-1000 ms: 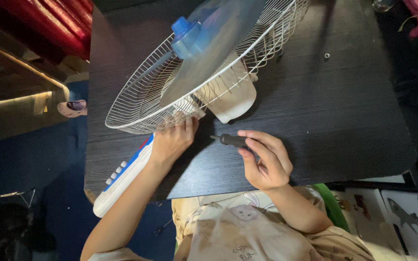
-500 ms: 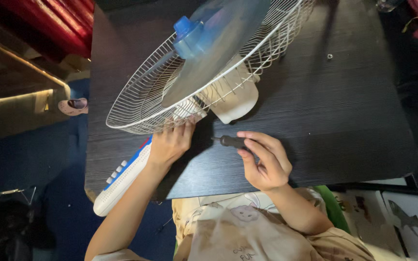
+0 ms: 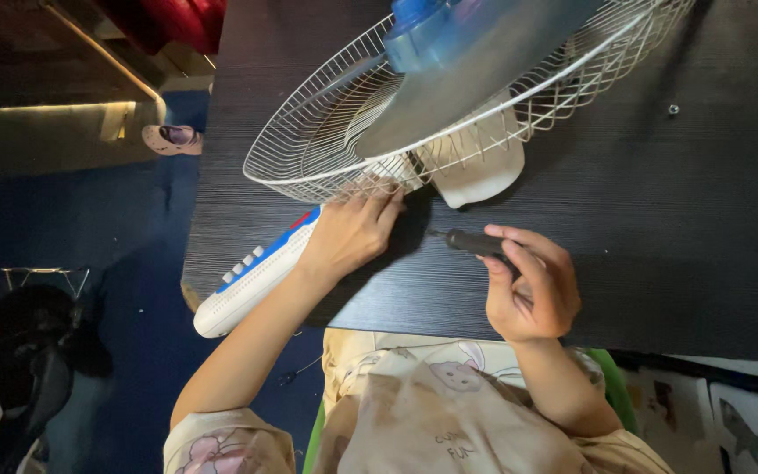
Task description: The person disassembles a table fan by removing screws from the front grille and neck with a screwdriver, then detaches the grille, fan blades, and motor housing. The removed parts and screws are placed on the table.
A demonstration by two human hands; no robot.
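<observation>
A: How are the hands being posed?

B: The left hand (image 3: 351,235) is being pressed, fingers spread, against the lower rim of the white wire fan guard (image 3: 326,149). The right hand (image 3: 532,285) is being closed around a black-handled screwdriver (image 3: 471,241), its tip being pointed toward the white motor housing (image 3: 484,175).

A: What is being shown around them?

B: The fan is being rested on a dark table (image 3: 660,228); the blue blade (image 3: 475,79) is being enclosed by the guard. A white-and-blue control panel (image 3: 256,272) is being overhung at the table edge, just beside the left wrist.
</observation>
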